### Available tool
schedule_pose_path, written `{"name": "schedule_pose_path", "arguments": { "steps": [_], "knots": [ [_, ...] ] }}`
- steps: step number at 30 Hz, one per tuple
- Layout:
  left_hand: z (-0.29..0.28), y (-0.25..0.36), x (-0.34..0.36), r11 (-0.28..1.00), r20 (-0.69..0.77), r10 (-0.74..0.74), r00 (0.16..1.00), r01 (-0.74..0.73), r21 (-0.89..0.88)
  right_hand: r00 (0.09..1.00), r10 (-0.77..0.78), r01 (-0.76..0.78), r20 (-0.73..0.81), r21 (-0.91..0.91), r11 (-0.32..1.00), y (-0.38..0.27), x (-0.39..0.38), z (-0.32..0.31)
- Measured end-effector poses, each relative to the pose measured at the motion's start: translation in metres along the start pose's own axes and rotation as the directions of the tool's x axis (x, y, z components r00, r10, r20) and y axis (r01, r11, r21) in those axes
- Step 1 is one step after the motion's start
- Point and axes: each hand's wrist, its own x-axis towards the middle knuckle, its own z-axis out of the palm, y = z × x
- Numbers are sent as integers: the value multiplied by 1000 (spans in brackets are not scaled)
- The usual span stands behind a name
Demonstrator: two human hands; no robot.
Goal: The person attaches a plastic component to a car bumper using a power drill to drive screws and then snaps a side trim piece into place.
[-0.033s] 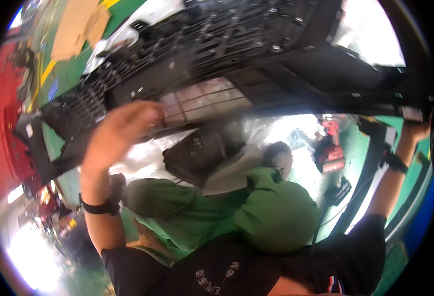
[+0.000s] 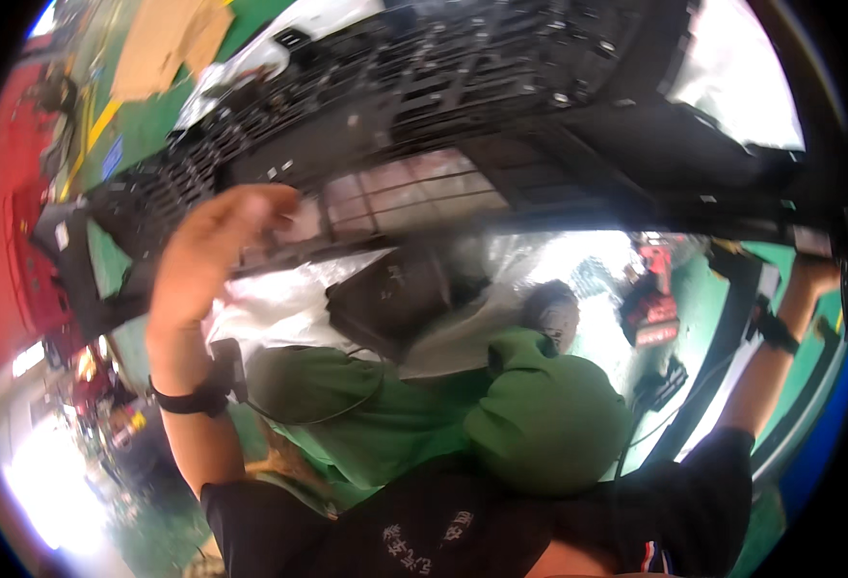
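Observation:
A long black plastic car bumper point(image 2: 559, 188) with a ribbed, slotted back part spans the view in front of me. My left hand point(image 2: 231, 226) is raised at the bumper's near side, left of the wide grid opening point(image 2: 410, 193). Motion blurs its fingers, and I see nothing held in it; whether it touches the bumper is unclear. At the far right, my right hand point(image 2: 814, 276) grips the bumper's end from below, with its fingertips hidden behind the edge.
Below the bumper lie a dark plastic piece point(image 2: 390, 299), clear plastic sheeting point(image 2: 279, 308) and a red cordless power tool point(image 2: 653, 299). A metal stand leg point(image 2: 708, 376) is at right. Cardboard point(image 2: 159, 48) lies far left, beside a red car panel point(image 2: 10, 222).
My left hand has shifted slightly up and left along the bumper, off the grid opening's edge. The right hand stays at the bumper's end. The whole view has moved a little.

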Motion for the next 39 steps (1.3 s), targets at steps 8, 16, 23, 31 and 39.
{"name": "schedule_pose_path", "arguments": {
  "steps": [8, 16, 23, 31, 39],
  "knots": [
    [-213, -151, -144, 645, -602, -428, 674, -239, -726, 997, -16, 7, -71, -118, 993, 49, -7, 28],
    [-190, -39, -104, 846, -744, -335, 578, -163, -507, 998, -42, 30, -54, -209, 977, 76, -15, 50],
    [-152, 13, -30, 924, -671, -118, 732, -166, -344, 999, -16, 9, -28, -248, 969, 77, -20, 47],
    [-23, -143, -63, 875, 659, -485, 576, 311, 372, 999, -18, 30, 41, -308, 951, 48, -11, 41],
    [38, -235, -144, 687, 774, -311, 551, 693, -217, 997, 8, 13, 77, -267, 964, 11, 4, 21]
  ]
}}
